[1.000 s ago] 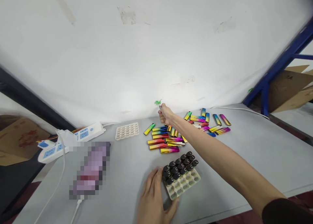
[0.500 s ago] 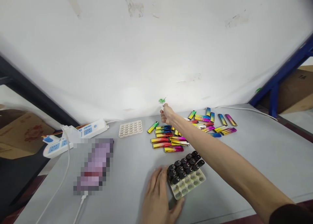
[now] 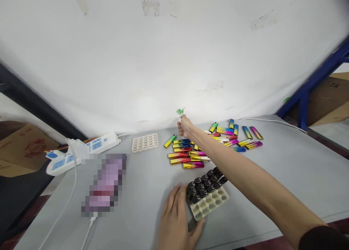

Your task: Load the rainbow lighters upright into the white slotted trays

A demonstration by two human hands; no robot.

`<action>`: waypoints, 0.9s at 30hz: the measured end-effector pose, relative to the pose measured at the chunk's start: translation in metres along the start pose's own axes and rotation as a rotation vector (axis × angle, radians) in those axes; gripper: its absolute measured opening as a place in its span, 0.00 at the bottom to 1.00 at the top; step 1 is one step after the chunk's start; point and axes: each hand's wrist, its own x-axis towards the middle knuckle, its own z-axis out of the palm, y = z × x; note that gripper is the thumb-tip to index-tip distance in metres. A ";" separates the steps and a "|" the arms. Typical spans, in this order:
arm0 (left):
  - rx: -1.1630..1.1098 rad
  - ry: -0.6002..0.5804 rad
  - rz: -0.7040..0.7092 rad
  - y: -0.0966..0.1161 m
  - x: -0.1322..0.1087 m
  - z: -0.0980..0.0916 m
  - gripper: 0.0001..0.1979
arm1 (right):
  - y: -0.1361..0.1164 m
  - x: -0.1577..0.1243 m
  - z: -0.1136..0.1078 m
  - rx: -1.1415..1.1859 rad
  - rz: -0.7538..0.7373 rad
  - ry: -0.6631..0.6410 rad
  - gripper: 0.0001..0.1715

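Observation:
My left hand (image 3: 174, 219) lies flat on the table with its fingers stretched out. Its forefinger touches the left side of a pale tray (image 3: 212, 203), and the thumb is by the tray's near corner. Shiny black rounded pieces (image 3: 200, 187) fill the tray's far rows; the near pockets show bare. My right arm reaches across to the wall, over several shiny flat two-tone cases (image 3: 180, 155). There my right hand (image 3: 185, 124) is closed round a small whitish thing (image 3: 179, 118), mostly hidden by the fingers, beside a green squiggle (image 3: 180, 111).
A second pale tray (image 3: 145, 142) lies near the wall. At the left are a white power strip (image 3: 95, 145) with plugs and a blurred-out purple object (image 3: 109, 181) with a white cable (image 3: 89, 230). A blue metal frame (image 3: 304, 106) and cardboard boxes (image 3: 327, 101) stand at the right.
The view has shifted very slightly. Both hands keep nearly the same places, the left by the tray and the right closed near the wall.

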 end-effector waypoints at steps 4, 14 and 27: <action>-0.011 -0.002 0.011 0.001 0.001 -0.002 0.41 | -0.005 0.000 -0.003 -0.001 -0.025 0.039 0.26; -0.027 0.008 -0.004 0.004 0.002 -0.005 0.41 | -0.007 -0.002 -0.009 -0.023 -0.040 0.049 0.25; -0.002 0.035 0.009 0.005 0.002 -0.005 0.40 | -0.006 -0.005 -0.005 -0.035 -0.061 0.074 0.25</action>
